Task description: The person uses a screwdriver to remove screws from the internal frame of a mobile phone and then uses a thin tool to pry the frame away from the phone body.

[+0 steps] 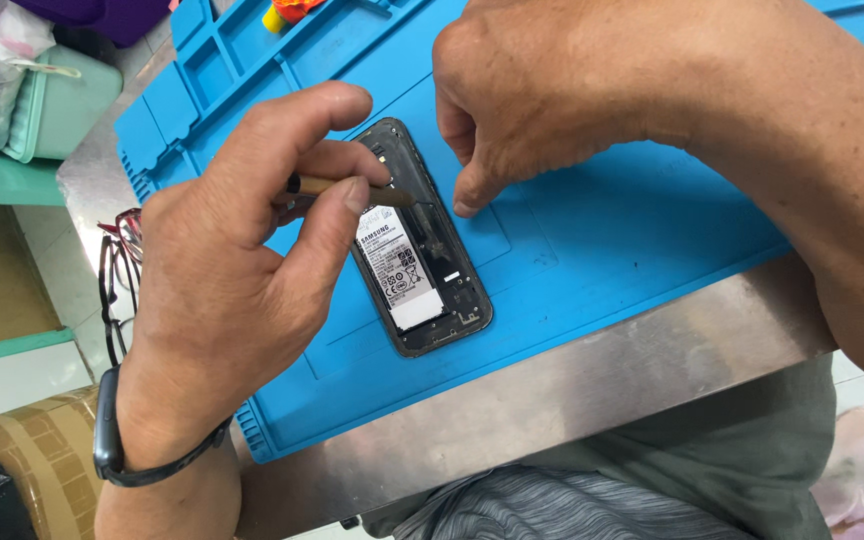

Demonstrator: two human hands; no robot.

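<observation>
Head cam, looking down: I see an opened phone point(422, 245) lying back-up on a blue silicone work mat point(592, 250), rear cover off, white-labelled battery point(397, 268) exposed in the middle of the frame. The mat sits on a bare steel bench point(592, 370), near its front edge, so the phone is close in front of the person's body and prob. won't slide on the metal.

Left hand point(232, 290) is closed in a pen-style pinch, thumb and index fingertips clamped on a thin brown-handled tool point(347, 187), its tip laid across the upper part of the phone, just above the battery label. That grip reads to me as fine-control work, w/ the heel of the hand kept low over the mat's left side.

Right hand point(572, 90) is curled into a loose fist, holding nothing I can see; one fingertip presses down at the phone's right edge, apparently to pin the body steady against the tool's push.

A black wristband is on the left wrist. Folded glasses point(117, 270) lie off the mat at the bench's left edge. A red-and-yellow item point(292, 12) rests in a mat tray compartment up top; can't tell what it is.
</observation>
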